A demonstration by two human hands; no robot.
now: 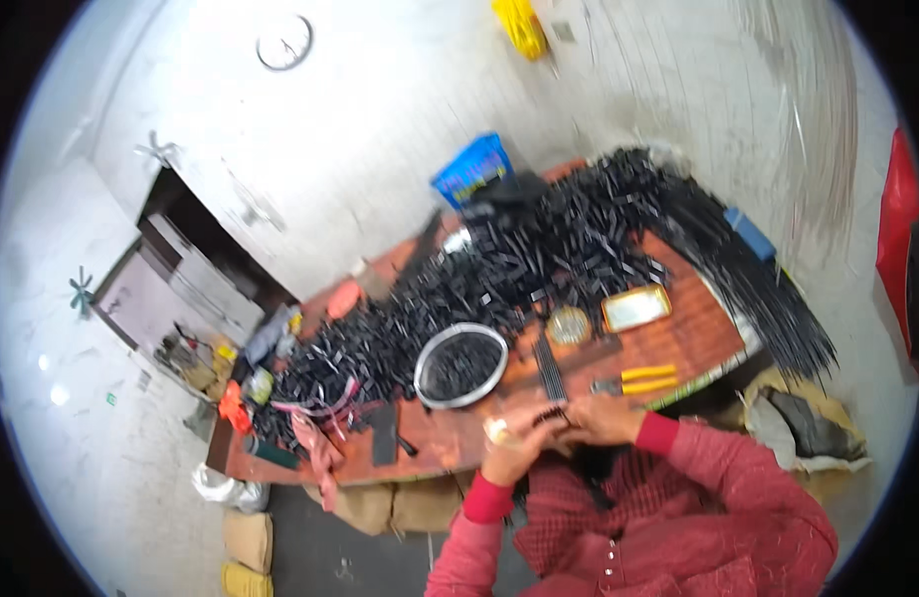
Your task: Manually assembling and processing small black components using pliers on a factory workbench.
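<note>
My left hand (519,440) and my right hand (601,419) meet at the table's near edge, fingers curled inward. Small black pieces (551,414) show at the fingertips of my left hand. What my right fingers grip, if anything, is hidden. Just beyond the hands lies a row of thin black strips (548,368) on the wooden table (693,323). Pliers with yellow handles (646,379) rest to the right. A white-rimmed round basket (461,365) of small black pieces sits to the left.
A large heap of black pieces (569,234) covers the table's back. Long black strips (748,269) hang over the right end. A yellow-edged tray (636,308) and a round clear container (569,325) stand near the pliers. A dark flat block (384,434) lies at left.
</note>
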